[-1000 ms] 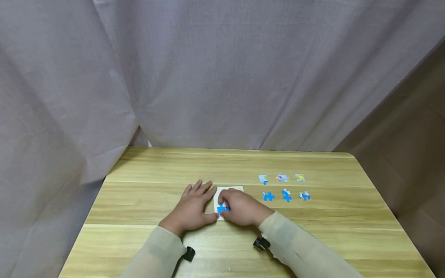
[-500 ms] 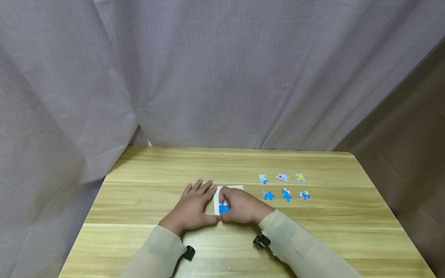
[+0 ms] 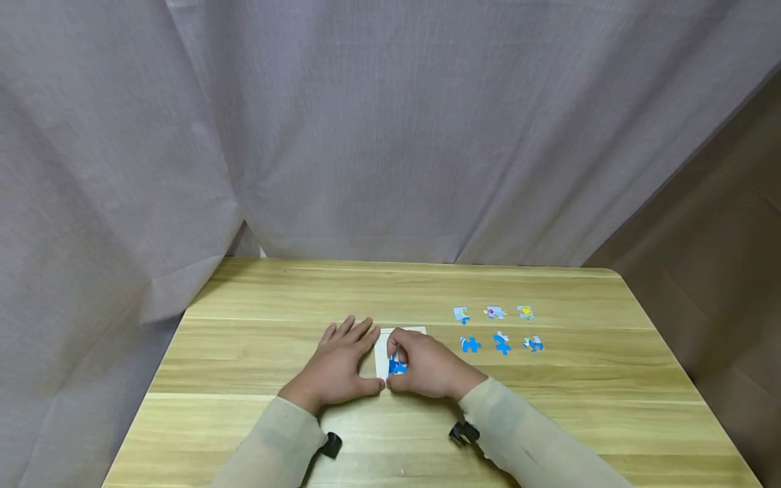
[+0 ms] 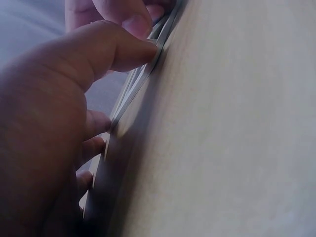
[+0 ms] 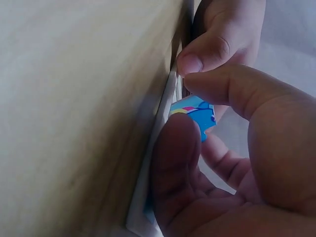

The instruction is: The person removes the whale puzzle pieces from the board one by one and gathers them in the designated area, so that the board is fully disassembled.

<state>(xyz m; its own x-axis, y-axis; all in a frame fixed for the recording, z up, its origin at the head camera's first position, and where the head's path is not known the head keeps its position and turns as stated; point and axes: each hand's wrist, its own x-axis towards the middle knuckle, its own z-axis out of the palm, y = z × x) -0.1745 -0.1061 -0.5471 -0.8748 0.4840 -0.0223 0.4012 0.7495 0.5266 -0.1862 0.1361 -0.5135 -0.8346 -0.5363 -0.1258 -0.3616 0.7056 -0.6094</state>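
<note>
A small white puzzle tray [image 3: 381, 354] lies on the table, partly covered by both hands. My left hand [image 3: 335, 369] rests spread along its left side, with the thumb tip at the near left corner; the left wrist view shows the thumb [image 4: 133, 52] on the rim. Over the tray, my right hand [image 3: 430, 364] pinches a blue puzzle piece [image 5: 200, 116] with pink and yellow marks between thumb and fingers. In the right wrist view the piece is tilted up from the tray. My two thumb tips are close together.
Several loose puzzle pieces lie in two rows to the right of the tray, among them a yellow-patterned piece [image 3: 525, 312] and a blue piece [image 3: 502, 343]. The wooden table [image 3: 256, 291] ends at a grey curtain [image 3: 366, 135] behind.
My right hand has shifted slightly right with the puzzle piece, whose visible face now shows a different tilt. My left hand has stayed in place.
</note>
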